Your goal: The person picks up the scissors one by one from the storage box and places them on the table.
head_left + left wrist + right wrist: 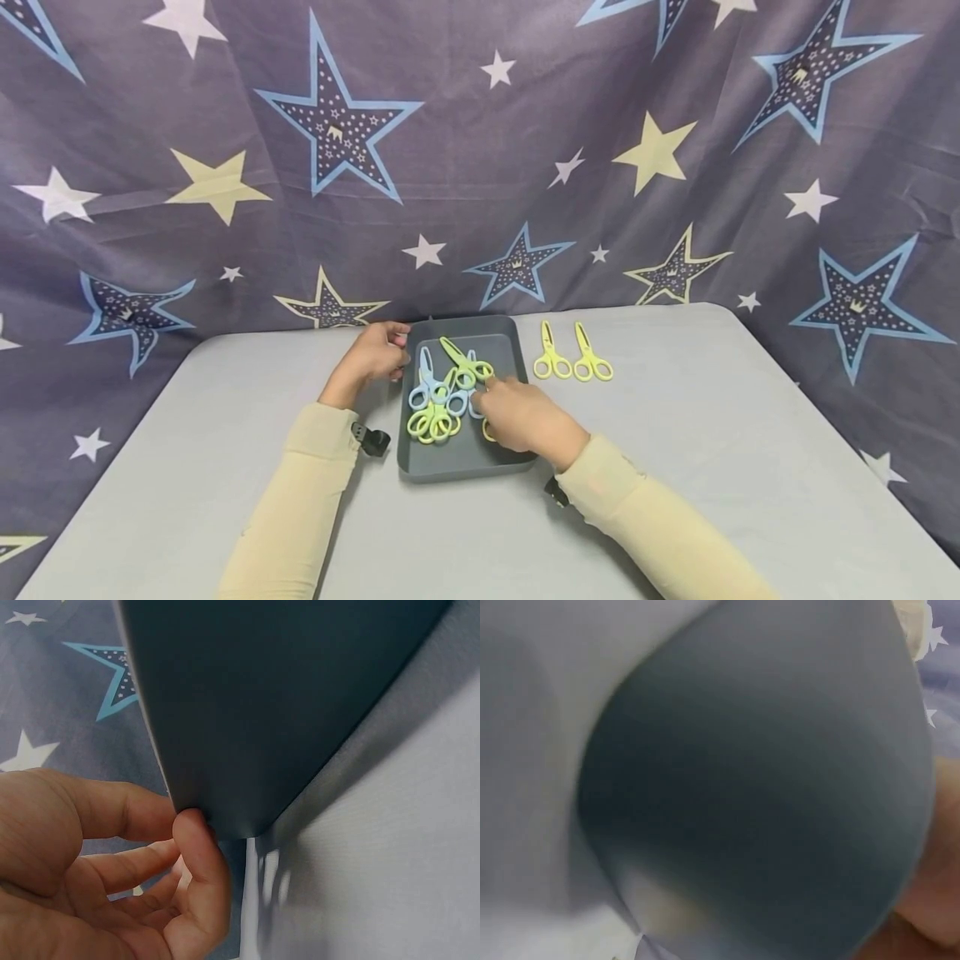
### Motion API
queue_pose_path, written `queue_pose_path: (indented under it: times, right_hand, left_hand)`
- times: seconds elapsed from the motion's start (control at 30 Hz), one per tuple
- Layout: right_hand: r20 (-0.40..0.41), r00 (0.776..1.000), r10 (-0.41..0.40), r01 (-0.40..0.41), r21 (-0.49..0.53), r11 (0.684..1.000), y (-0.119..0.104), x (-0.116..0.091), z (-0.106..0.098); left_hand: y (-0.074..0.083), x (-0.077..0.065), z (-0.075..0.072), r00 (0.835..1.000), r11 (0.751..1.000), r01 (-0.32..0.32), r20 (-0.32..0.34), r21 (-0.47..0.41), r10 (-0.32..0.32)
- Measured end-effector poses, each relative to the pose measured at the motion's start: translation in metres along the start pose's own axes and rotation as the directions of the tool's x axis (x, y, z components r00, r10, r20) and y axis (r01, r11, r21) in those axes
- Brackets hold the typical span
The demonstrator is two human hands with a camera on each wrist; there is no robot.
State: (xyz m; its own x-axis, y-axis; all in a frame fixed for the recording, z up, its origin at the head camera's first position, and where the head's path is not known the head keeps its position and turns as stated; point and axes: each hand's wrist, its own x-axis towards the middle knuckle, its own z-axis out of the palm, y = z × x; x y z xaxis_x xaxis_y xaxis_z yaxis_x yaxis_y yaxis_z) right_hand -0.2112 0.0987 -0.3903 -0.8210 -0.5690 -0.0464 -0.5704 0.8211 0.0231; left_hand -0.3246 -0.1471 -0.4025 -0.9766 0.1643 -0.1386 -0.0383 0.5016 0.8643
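Note:
A dark grey tray [480, 472] holds several small scissors, blue and yellow-green, in a loose pile. My left hand [375, 352] is at the tray's far left corner; in the left wrist view its thumb and a finger [201, 855] pinch the tray's edge. Inside the tray at the right is my right hand [521, 421], fingers pointing down by a blue pair and a yellow handle loop [488, 430]. Its fingertips are hidden, so a grip cannot be made out. On top lies a green pair of scissors [466, 367], left of it a blue pair [427, 385].
Two yellow scissors, one pair [551, 360] beside another pair [592, 364], lie parallel on the grey table [712, 400], right of the tray. A star-patterned curtain [450, 183] hangs behind the table's far edge. The right wrist view shows mostly the tray's outer wall [765, 787].

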Motion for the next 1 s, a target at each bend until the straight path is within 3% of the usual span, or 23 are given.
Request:
queue_pose_path:
  times: [0.27,0.67,1.0]
  right_hand:
    - [0.007,1.0,0.008,-0.008,0.031,0.999,0.0004,0.0031,0.0057]
    - [-0.092,0.996,-0.002,0.01,0.079,0.997,0.0021,0.0056,0.0092]
    - [-0.039,0.999,0.01,-0.006,0.111,0.994,0.003,0.0073,0.0078]
  left_hand:
    - [0.0011,0.0008,-0.0003,1.0,1.0,0.002,0.003,-0.005,-0.002]
    - [0.0021,-0.0008,-0.0006,1.0,1.0,0.023,0.011,-0.006,-0.022]
    - [0.0006,0.0007,-0.0011,1.0,1.0,0.017,0.009,0.0,-0.017]
